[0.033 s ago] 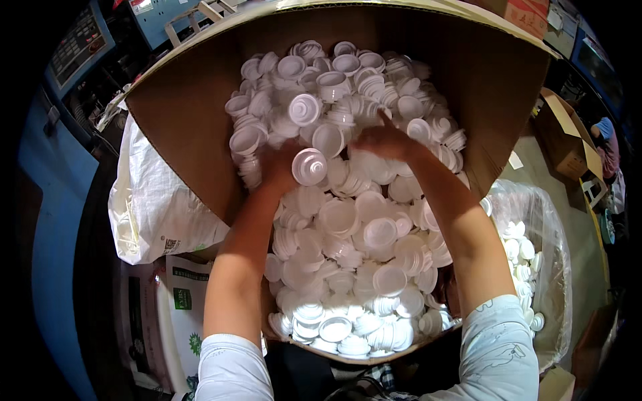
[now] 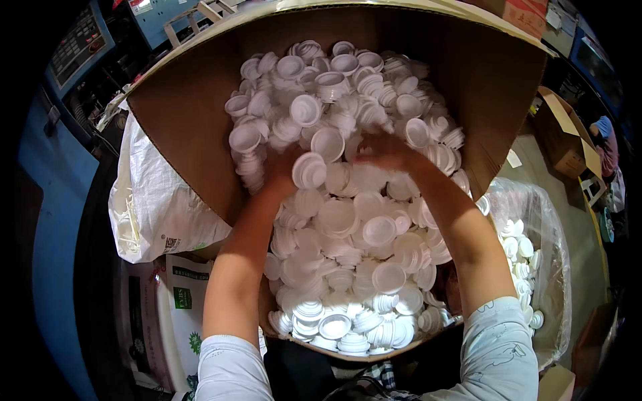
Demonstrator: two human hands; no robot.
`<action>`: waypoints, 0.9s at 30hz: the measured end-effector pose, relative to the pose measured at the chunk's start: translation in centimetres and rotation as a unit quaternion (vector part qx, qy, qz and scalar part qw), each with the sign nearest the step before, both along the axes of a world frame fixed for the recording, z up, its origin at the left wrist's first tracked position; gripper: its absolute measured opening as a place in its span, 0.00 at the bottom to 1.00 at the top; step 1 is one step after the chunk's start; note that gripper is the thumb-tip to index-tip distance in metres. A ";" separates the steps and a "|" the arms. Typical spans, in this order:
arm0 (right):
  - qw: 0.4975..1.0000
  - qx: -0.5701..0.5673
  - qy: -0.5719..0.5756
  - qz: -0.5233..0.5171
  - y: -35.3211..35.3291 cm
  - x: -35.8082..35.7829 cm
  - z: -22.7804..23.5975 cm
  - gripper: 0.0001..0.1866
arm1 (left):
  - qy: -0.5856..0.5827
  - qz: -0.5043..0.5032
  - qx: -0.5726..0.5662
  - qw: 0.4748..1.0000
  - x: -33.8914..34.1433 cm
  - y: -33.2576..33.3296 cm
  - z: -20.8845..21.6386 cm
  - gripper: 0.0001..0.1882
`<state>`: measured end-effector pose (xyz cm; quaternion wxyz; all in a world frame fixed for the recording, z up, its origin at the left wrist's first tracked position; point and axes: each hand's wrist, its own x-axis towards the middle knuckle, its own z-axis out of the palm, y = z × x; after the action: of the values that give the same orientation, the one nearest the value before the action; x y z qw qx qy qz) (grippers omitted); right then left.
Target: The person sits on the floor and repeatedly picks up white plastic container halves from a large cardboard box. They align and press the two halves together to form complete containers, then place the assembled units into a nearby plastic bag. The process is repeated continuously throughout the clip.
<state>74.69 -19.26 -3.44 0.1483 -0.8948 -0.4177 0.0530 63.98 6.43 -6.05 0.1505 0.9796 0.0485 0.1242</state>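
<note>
**Both hands deep in the caps**

Nearest me, white caps [image 2: 361, 267] fill the box [image 2: 180, 127]. I see no change since the earlier view. My left hand [image 2: 284, 167] is buried, grip hidden; my right hand [image 2: 388, 150] lies spread, blurred, on the heap. Right of the box, a clear bag [image 2: 542, 247] holds more caps; left, a white sack [image 2: 150, 200].
</note>
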 end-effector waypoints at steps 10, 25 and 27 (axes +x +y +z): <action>0.964 0.144 0.208 -0.082 -5.2 -12.9 -2.8 0.34 | 0.006 -0.088 0.063 0.994 -11.4 -5.5 -4.3 0.16; 0.990 0.119 0.073 -0.008 -14.0 -21.0 0.0 0.26 | -0.084 -0.146 -0.141 0.976 -19.7 -8.1 0.0 0.14; 0.983 0.177 0.047 -0.008 -12.5 -21.1 2.7 0.21 | -0.059 -0.168 -0.207 0.962 -19.1 -9.5 2.2 0.15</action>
<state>53.61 -31.72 -0.76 0.3241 -0.8544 -0.4057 0.0188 44.85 -3.11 -3.83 0.3711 0.9121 -0.1013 0.1416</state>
